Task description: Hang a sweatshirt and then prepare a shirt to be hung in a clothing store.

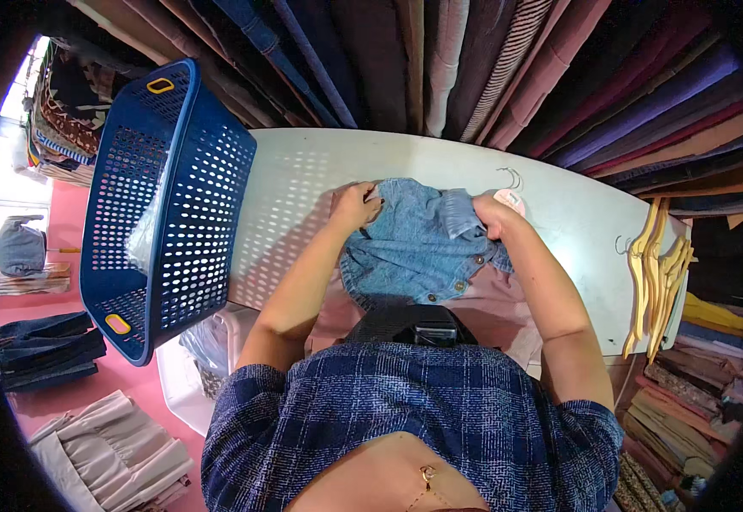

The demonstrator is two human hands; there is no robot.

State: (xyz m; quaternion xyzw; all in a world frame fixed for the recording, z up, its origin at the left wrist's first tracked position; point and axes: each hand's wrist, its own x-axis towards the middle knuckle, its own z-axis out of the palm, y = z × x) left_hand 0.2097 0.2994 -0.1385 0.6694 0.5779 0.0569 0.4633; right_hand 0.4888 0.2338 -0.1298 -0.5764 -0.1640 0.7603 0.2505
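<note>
A light blue denim garment with brown buttons lies bunched on the white tabletop. At its upper left edge, my left hand grips the denim between thumb and fingers. My right hand holds a gathered, folded part of it at the upper right. Close beside that hand is a round pink tag. Under the denim and nearer to my body lies a pink cloth. The part of the garment nearest my body is hidden.
A blue perforated plastic basket stands tilted at the table's left end. Several wooden hangers lie at the right end. Clothes hang along the far edge. Folded clothes are stacked at the right, and others lie at lower left.
</note>
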